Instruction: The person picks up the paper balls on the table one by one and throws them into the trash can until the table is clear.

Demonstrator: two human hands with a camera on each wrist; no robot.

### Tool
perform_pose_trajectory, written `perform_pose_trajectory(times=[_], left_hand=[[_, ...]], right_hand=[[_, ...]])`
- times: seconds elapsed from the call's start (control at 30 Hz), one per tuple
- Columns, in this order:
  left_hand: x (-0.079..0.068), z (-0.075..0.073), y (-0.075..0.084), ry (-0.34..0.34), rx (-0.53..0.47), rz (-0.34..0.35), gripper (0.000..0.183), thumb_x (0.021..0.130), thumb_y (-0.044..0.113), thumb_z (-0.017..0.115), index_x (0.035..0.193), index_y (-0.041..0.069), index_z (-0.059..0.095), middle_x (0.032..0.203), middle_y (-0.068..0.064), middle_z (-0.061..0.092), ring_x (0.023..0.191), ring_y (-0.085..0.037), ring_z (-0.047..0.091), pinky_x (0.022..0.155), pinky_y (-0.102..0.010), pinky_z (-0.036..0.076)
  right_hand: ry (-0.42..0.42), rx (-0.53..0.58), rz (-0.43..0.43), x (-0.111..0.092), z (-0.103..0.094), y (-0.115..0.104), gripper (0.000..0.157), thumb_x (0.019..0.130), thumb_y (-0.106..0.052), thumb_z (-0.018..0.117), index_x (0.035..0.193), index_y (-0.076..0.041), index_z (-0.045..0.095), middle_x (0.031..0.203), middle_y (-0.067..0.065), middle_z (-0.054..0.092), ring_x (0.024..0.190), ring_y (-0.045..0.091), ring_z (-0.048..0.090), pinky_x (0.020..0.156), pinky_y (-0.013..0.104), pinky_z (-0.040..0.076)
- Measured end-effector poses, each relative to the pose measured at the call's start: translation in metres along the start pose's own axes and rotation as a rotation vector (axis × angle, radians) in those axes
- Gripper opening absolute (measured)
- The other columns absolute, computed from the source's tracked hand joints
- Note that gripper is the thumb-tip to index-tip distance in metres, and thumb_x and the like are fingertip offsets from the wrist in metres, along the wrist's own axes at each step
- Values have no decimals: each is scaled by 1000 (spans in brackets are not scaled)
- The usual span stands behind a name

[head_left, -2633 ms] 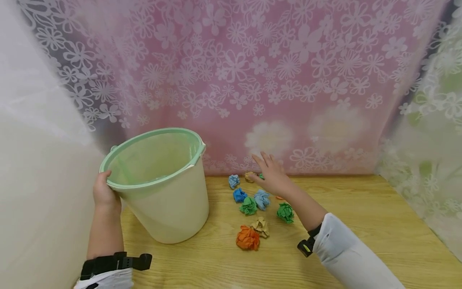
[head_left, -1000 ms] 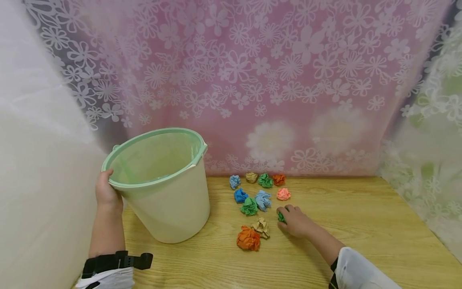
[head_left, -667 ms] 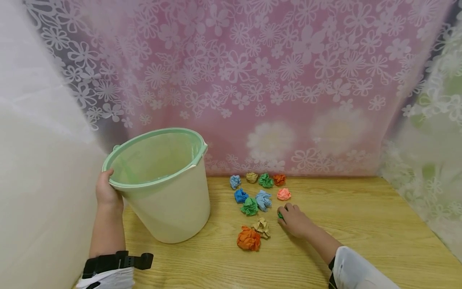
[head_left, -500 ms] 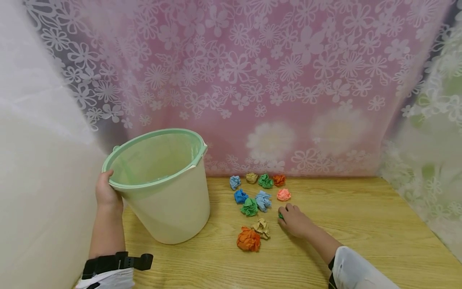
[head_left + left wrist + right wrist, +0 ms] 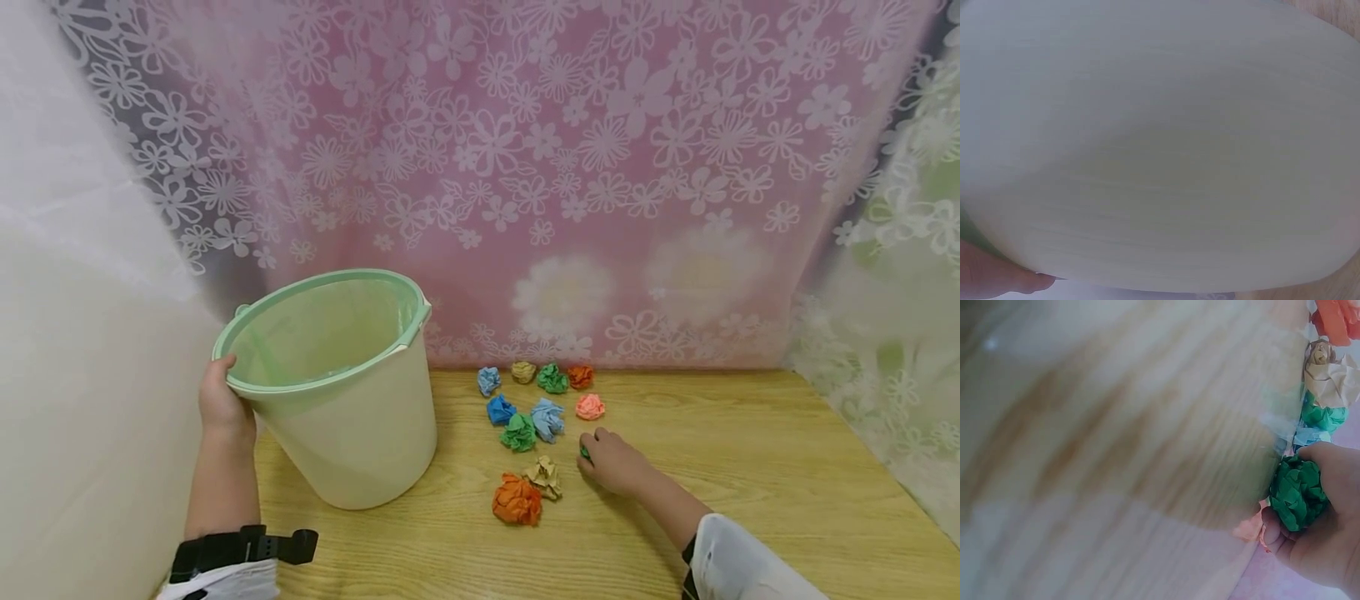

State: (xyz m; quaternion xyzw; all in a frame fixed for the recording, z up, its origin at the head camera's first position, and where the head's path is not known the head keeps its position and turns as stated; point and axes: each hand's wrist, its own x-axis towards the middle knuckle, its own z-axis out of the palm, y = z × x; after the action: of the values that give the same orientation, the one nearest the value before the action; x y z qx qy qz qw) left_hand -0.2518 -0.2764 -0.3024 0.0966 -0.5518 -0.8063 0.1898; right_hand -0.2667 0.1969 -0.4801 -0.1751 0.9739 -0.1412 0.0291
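Observation:
My left hand (image 5: pixel 225 402) grips the pale green rim of a cream bucket (image 5: pixel 367 442) at its left side, thumb over the edge. The bucket tilts on the table; its wall fills the left wrist view, where my thumb shows at the lower left. My right hand (image 5: pixel 617 463) is low at the table with fingers curled round a crumpled green paper ball (image 5: pixel 1299 492), mostly hidden in the head view. Just beyond that hand lies a pink paper ball (image 5: pixel 590 407). To its left are a tan ball (image 5: pixel 544 477) and a large orange ball (image 5: pixel 517 500).
Several more crumpled paper balls lie between bucket and right hand, among them a dark blue one (image 5: pixel 500 409) and a light green one (image 5: pixel 518 433). A row including a red-orange ball (image 5: pixel 581 377) lies along the pink flowered curtain (image 5: pixel 480 167) behind the wooden table (image 5: pixel 750 467).
From above the back balls, my right hand has come down and nearer and taken hold of the green paper ball. Over the last second it barely moves. The left hand stays on the rim.

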Motion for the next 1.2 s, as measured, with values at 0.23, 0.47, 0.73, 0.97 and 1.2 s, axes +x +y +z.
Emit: perform_pose_trajectory(times=[0.23,0.47,0.73,0.97,1.2], left_hand=[[0,1,1,-6,-8,5,54,100,26,24,154,19,23,157,7,23,141,-8,19,116,-22,11],[0,2,-1,11,-20,-5,54,99,26,26,153,18,25,155,7,26,139,-8,22,115,-20,14],[0,1,-2,9,-17,1,53,100,25,25,152,18,25,154,7,27,139,-8,22,115,-21,14],[-1,0,0,10,-14,-7,54,100,26,25,153,19,24,156,8,24,140,-7,21,115,-20,12],[-1,-1,1,24,-27,-17,51,100,24,26,151,17,29,150,9,31,134,-7,27,113,-20,17]], right_hand=[[-20,14,-19,4,-6,1,10,97,-15,55,95,-5,54,81,7,45,69,19,41,61,35,34],[65,72,-29,17,-27,-18,15,98,-19,55,102,-6,59,89,5,53,74,15,48,64,33,41],[145,67,-70,24,-55,-49,21,98,-22,55,110,-5,60,93,5,52,73,13,46,63,30,42],[225,77,-150,35,-71,-73,18,99,-21,54,109,-6,59,98,6,54,81,15,50,70,32,45],[287,103,-240,47,-108,-120,23,101,-24,50,114,-7,57,109,9,56,91,20,55,77,35,49]])
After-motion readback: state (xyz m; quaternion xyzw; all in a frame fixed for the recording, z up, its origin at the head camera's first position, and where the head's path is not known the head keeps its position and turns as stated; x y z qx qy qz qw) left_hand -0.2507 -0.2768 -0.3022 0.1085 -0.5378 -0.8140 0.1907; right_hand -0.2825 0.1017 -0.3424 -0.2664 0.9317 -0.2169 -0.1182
